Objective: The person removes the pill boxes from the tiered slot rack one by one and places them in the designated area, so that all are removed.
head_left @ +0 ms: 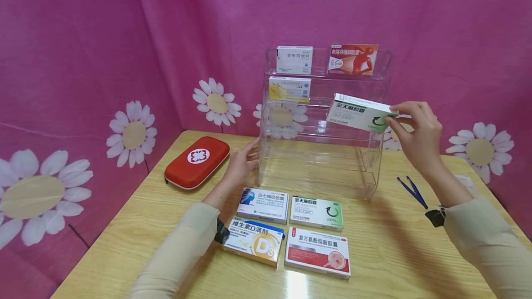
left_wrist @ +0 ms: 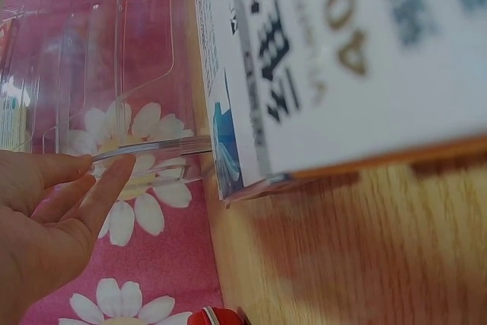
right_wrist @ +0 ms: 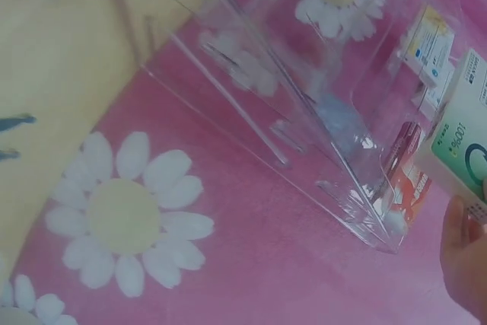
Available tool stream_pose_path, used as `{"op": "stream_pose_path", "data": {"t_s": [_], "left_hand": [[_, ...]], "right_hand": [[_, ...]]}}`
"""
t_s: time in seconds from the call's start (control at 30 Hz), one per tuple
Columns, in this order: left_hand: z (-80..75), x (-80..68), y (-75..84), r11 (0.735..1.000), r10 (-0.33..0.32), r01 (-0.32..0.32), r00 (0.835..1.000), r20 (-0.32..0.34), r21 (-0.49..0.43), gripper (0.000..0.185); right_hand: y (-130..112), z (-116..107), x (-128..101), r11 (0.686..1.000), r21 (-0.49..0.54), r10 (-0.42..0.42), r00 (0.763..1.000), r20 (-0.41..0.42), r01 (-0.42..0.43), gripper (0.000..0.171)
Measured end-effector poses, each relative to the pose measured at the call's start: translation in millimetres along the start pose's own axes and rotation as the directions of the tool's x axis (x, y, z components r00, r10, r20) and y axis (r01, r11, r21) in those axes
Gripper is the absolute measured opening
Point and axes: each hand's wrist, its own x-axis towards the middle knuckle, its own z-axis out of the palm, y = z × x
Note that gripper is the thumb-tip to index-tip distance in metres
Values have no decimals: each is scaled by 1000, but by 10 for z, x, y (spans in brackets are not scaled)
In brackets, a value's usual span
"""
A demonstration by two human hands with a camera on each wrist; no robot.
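Observation:
A clear acrylic tiered shelf (head_left: 374, 156) stands on the wooden table. Its top tier holds a white box (head_left: 294, 59) and a red-orange box (head_left: 353, 59). A yellow-and-white box (head_left: 289, 88) sits one tier down. My right hand (head_left: 392, 115) pinches a green-and-white box (head_left: 357, 112) by its right end, tilted, at the right side of the second tier. The right wrist view shows that box (right_wrist: 464, 138) above my fingers (right_wrist: 463, 256). My left hand (head_left: 252, 153) lies with straight fingers against the shelf's lower left wall; the left wrist view shows those fingers (left_wrist: 114, 180) touching the acrylic edge (left_wrist: 152, 146).
Several boxes lie in front of the shelf: blue-and-white (head_left: 263, 204), green-and-white (head_left: 317, 212), a D3 box (head_left: 254, 240) and red-and-white (head_left: 317, 252). A red zip pouch (head_left: 197, 160) sits at the left and blue tweezers (head_left: 411, 191) at the right. Pink flowered cloth hangs behind.

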Motion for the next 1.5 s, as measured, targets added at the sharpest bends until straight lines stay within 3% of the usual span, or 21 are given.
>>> {"op": "stream_pose_path", "data": {"t_s": [0.43,0.7,0.9,1.1,1.27,1.5], "left_hand": [[6,-1,0,999,-42,42,999,18,-3,68],[0,-16,26,998,-55,55,998,22,-10,69],[-2,-17,28,999,-49,50,998,26,-18,69],[-7,-8,26,997,-77,78,997,29,-15,71],[-5,-5,30,998,-61,61,998,19,-7,70],[-1,2,26,998,-60,61,998,19,-21,70]], "right_hand": [[90,-372,-671,1000,-6,-5,988,152,6,41],[142,-541,-1038,998,-31,53,967,249,-46,42],[222,-630,-1218,999,-4,37,952,302,-38,45],[282,-691,-1352,998,-5,59,914,402,-62,44],[349,-709,-1437,994,-15,100,873,477,-106,37],[435,-711,-1528,967,-47,229,773,592,-250,24]]}}
